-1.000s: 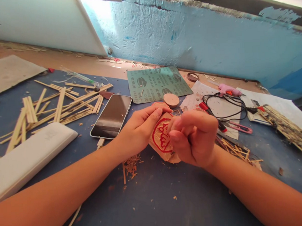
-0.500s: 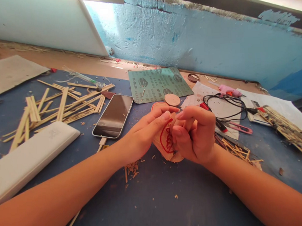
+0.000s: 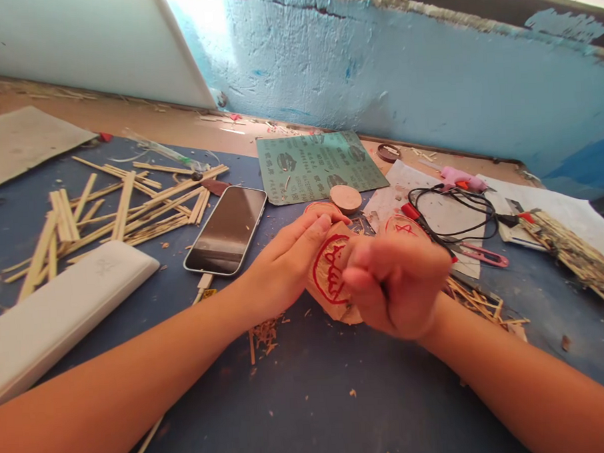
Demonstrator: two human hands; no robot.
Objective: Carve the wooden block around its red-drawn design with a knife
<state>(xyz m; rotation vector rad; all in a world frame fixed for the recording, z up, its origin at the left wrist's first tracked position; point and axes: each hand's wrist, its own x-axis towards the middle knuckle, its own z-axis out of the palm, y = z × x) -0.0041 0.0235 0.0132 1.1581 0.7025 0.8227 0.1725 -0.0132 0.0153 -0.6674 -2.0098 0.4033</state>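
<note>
The left grip [image 3: 284, 271] and right grip [image 3: 397, 282] clench the red-outlined wooden cut-out [image 3: 327, 279] between them, its face partly showing. Wood shavings [image 3: 264, 335] lie just below the cut-out, a smartphone [image 3: 225, 230] left of it — green sandpaper [image 3: 319, 167] beyond it.

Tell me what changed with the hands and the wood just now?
The right hand moved rightward along the pale wooden piece with a red drawing, so more of the drawing shows. A rounded wooden piece with a red star mark came into view above that hand. The left hand kept its hold. The black smartphone and green sandpaper sheet stayed put.
</note>
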